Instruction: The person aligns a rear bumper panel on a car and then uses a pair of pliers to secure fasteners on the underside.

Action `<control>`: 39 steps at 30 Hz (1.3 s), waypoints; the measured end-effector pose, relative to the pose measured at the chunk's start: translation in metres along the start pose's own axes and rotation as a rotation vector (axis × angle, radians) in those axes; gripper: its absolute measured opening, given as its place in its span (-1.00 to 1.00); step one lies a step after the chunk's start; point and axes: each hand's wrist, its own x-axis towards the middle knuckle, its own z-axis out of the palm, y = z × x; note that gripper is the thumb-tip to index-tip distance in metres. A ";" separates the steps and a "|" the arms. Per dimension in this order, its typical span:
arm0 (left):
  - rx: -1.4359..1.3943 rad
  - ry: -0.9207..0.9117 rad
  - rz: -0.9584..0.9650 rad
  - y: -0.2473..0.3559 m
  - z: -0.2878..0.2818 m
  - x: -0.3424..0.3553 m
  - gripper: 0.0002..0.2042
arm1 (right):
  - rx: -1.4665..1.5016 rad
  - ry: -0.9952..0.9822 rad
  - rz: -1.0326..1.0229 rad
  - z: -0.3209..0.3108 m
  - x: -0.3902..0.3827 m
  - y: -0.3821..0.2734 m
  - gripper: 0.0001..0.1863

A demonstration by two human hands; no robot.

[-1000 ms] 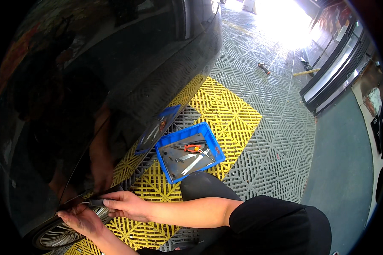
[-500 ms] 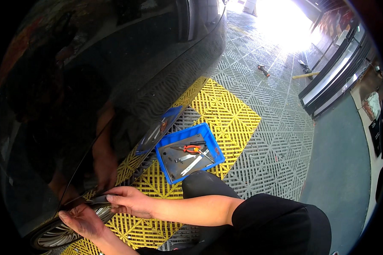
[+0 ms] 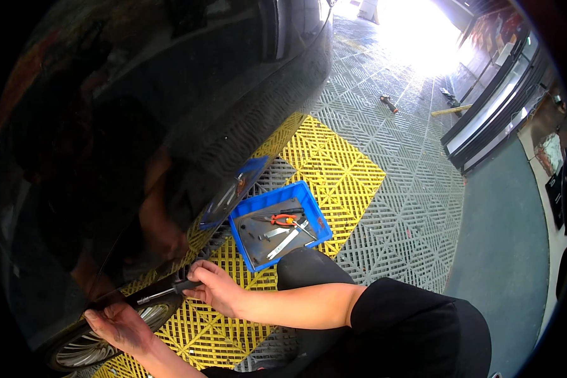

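Note:
A screwdriver (image 3: 160, 295) with a dark handle and bright metal shaft is gripped in my right hand (image 3: 217, 288), its shaft pointing left toward my left hand. Its tip lies near the wheel arch of a glossy dark car (image 3: 189, 126). My left hand (image 3: 123, 327) is palm up at the lower edge of the body panel, thumb on the outer side and fingertips partly hidden, holding the arch edge. Below both hands is the car's wheel (image 3: 82, 348), with a multi-spoke silver rim.
Beside my knee, a blue tray (image 3: 324, 232) holds orange-handled pliers (image 3: 282, 219), a flat silver pry tool (image 3: 288, 242) and small dark parts. It stands on yellow and grey grid floor tiles (image 3: 334, 164). A dark tool (image 3: 389, 104) lies farther off, and long panels (image 3: 494, 104) stand at right.
My right hand has moved right and slightly up, away from my left hand, and the screwdriver's metal shaft now shows. My left hand stays at the arch edge.

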 end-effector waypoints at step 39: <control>0.194 0.104 -0.061 0.010 0.028 -0.036 -0.61 | -1.795 -0.245 -0.745 0.062 0.011 0.032 -0.45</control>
